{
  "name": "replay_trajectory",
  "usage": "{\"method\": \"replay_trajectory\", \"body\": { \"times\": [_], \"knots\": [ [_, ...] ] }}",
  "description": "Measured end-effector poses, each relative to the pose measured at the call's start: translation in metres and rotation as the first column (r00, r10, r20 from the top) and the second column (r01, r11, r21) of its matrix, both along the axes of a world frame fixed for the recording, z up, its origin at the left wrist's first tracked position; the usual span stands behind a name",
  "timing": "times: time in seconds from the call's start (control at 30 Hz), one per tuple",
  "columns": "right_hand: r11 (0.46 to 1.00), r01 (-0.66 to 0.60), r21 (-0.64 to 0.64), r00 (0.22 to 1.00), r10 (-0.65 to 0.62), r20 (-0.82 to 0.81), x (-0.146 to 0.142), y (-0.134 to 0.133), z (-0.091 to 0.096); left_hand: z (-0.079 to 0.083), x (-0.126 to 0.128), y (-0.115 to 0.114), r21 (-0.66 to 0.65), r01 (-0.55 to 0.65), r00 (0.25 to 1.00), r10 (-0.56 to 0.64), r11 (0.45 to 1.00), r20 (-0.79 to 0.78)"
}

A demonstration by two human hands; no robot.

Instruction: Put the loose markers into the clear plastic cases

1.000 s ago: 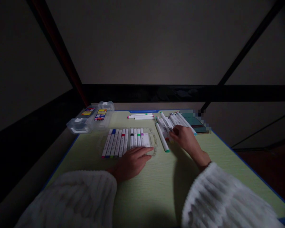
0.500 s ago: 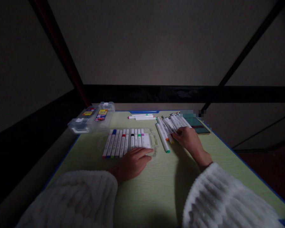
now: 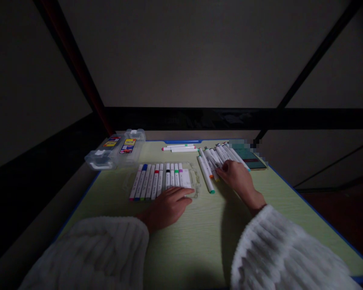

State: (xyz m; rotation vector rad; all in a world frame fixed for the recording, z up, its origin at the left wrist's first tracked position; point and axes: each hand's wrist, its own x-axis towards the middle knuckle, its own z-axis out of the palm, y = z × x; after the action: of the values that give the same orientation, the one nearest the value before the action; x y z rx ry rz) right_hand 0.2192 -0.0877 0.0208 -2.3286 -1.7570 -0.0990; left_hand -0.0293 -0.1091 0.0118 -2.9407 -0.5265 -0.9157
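Note:
My left hand [image 3: 172, 203] lies with its fingers stretched out over the near right part of a clear plastic tray [image 3: 196, 177]. A row of white markers [image 3: 151, 182] with coloured ends fills much of that tray, the lower ends of some hidden under my hand. My right hand [image 3: 237, 177] is closed at the near side of a loose pile of markers [image 3: 225, 153], thumb and fingertips pinched on a marker [image 3: 218, 164] there. Just left of those fingers lies a green-ended marker [image 3: 206, 174], apart from my hand.
A clear plastic case [image 3: 117, 153] with yellow labels stands at the table's back left. Several markers [image 3: 180, 148] lie crosswise near the back edge. Behind the pile at right is a flat device with a greenish screen [image 3: 248, 155]. The pale green table [image 3: 181, 249] has a blue rim.
My right hand has shifted slightly left, its fingertips now closer on the marker beside the orange-ended one. The left hand stays on the tray. The whole view has moved a little.

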Motion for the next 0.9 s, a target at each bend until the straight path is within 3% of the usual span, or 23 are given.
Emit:
{"method": "replay_trajectory", "body": {
  "times": [0.47, 0.9],
  "knots": [
    [0.996, 0.048, -0.072, 0.999, -0.047, 0.016, -0.007, -0.004, 0.01, -0.002, 0.0, 0.001, 0.0, 0.009, 1.0, -0.009, 1.0, 0.0],
    [0.998, 0.046, -0.052, 0.998, -0.043, 0.052, -0.001, -0.007, 0.014, -0.002, 0.0, 0.001, -0.024, 0.012, 1.0, -0.012, 1.0, -0.017]
  ]
}}
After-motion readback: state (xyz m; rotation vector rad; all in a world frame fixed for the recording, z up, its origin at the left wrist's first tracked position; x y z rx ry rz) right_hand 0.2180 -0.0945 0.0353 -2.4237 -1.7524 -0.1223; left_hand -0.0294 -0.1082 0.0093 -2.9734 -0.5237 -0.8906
